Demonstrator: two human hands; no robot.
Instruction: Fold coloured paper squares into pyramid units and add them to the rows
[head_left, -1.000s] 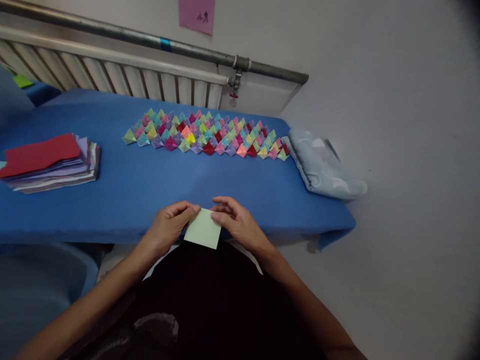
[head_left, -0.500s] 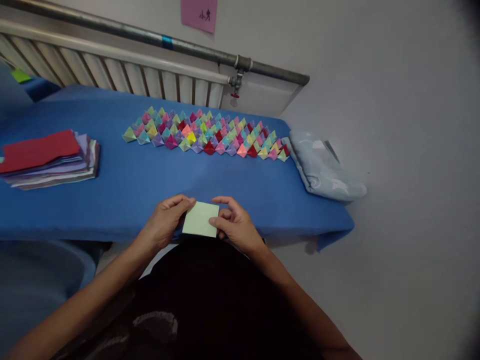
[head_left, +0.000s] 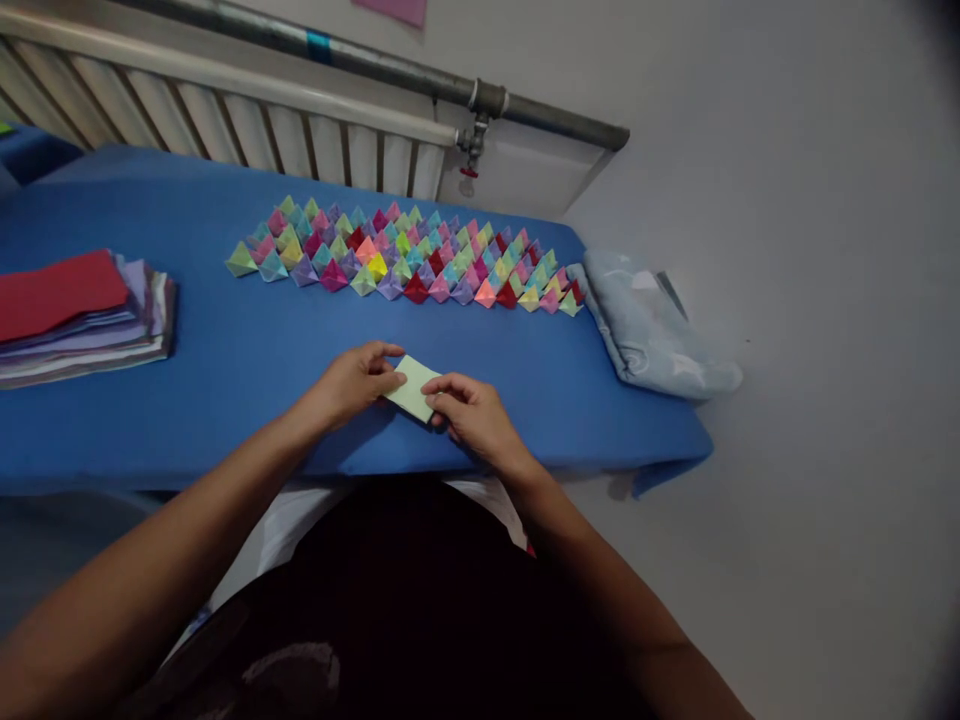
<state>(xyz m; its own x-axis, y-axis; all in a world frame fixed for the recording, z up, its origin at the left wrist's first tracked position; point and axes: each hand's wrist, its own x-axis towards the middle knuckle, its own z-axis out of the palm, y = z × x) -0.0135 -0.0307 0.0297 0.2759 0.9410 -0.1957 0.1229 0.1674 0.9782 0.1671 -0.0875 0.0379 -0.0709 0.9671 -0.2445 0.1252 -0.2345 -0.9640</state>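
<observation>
A pale green square of paper (head_left: 412,389) is held between my two hands, tilted over the front part of the blue-covered table. My left hand (head_left: 363,378) pinches its left corner between thumb and fingers. On the other side, my right hand (head_left: 471,412) grips the right edge with thumb and forefinger. Behind the hands stand rows of small folded paper pieces (head_left: 403,262) in many colours, each rising to a point. I cannot tell whether the green paper is one sheet or several layers.
At the left lies a stack of coloured paper (head_left: 82,318), red on top. A folded light-blue cloth (head_left: 651,335) sits at the table's right end. Beyond the blue tablecloth (head_left: 247,400) run a radiator (head_left: 247,125) and a metal pipe (head_left: 405,70) with a valve.
Both hands have moved forward over the table with the green paper, which has turned and now looks narrower. The right forefinger has come down onto it. The view has shifted slightly.
</observation>
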